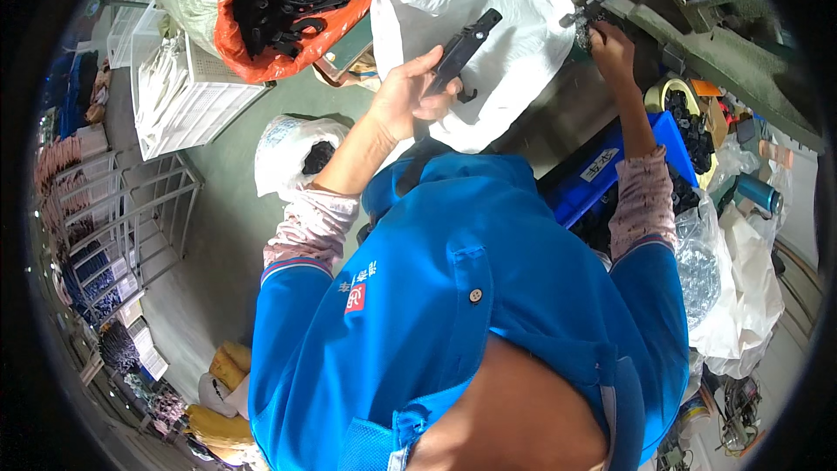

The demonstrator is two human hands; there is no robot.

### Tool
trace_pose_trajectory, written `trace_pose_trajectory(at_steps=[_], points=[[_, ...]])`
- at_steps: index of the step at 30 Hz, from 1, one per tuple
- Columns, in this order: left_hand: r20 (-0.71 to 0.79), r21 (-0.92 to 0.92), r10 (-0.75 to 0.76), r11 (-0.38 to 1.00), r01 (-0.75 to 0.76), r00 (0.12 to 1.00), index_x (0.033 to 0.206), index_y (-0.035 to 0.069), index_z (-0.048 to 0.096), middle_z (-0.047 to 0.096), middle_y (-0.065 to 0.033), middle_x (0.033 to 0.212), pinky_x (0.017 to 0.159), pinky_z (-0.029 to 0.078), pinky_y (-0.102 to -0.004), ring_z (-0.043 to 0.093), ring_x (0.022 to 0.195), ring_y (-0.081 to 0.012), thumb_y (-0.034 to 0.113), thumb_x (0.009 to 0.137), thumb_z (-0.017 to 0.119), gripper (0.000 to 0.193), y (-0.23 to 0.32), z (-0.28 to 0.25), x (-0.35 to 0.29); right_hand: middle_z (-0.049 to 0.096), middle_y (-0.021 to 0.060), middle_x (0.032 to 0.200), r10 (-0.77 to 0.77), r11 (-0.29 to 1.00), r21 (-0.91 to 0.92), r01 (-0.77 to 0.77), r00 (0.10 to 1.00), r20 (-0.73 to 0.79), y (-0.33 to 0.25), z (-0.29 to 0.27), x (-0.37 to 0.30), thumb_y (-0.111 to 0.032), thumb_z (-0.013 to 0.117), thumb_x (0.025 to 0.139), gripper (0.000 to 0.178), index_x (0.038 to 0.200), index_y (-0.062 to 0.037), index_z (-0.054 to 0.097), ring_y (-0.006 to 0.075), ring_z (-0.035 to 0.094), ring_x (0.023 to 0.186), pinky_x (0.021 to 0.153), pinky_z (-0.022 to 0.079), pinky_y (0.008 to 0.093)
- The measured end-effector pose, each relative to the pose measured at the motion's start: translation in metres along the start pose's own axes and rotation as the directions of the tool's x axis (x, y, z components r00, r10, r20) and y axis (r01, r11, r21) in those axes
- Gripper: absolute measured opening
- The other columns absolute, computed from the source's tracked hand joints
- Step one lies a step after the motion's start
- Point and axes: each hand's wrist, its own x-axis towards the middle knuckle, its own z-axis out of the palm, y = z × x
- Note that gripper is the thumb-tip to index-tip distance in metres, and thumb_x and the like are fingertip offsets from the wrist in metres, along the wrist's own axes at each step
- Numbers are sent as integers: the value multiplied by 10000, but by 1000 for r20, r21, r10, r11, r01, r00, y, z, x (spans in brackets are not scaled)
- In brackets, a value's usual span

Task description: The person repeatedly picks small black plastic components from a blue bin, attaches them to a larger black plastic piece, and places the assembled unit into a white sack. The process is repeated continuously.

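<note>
My left hand (405, 96) is closed around a long black plastic part (464, 51), holding it tilted over the near left side of an open white bag (514, 44). A small black hook shape shows below the fingers, and I cannot tell whether it belongs to the same part. Farther right, my right hand (614, 54) reaches up to a metal machine fixture (586, 14). Its fingers are bent together at the fixture's lower end, with small shiny bits beside them. What they hold, if anything, is too small to make out.
At the upper left an orange-red bag (327, 51) holds many black plastic parts, beside a white crate (209, 87). A small white sack (283, 153) stands on the floor. Right of my body are a blue bin (671, 144), a tape roll (654, 96) and a teal bottle (758, 194).
</note>
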Motion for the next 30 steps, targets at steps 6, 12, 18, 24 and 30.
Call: trace_pose_trajectory(at_steps=[6,12,18,24,30], points=[[24,-267,-78,960,81,997,905,-63,468,440,-72,667,340,306,-173,353,435,-72,385,982,411,458,-2,-1,2,646,181,945,282,903,-396,-163,922,265,11,25,21,-262,550,848,243,921,-42,624,397,589,946,808,483,454],[135,-423,-127,889,173,983,770,-13,434,394,-20,627,343,316,-177,331,414,-57,407,970,436,465,3,-10,4,644,201,930,228,906,-410,-106,938,261,28,28,14,-257,565,837,230,955,-71,629,404,602,897,786,486,468],[90,-561,-137,811,164,986,756,-10,434,408,-38,672,347,321,-183,351,427,-67,366,967,459,432,9,-12,15,646,194,927,136,961,-260,-90,977,163,60,20,1,-155,621,770,252,1011,-92,654,365,626,881,754,501,411],[-253,103,189,980,-168,949,1229,-11,380,543,-174,901,692,514,-319,566,728,-218,397,967,446,490,9,14,26,678,75,908,530,712,449,-540,833,160,3,-8,-13,-107,635,852,232,1043,22,660,158,634,777,710,504,273],[101,993,740,-36,-111,665,1273,96,472,644,-159,1087,803,518,-355,653,925,-245,181,845,653,472,69,-38,17,658,70,897,413,412,812,-414,879,239,-82,-51,-21,-104,657,864,181,1013,-4,680,160,590,769,681,485,320]])
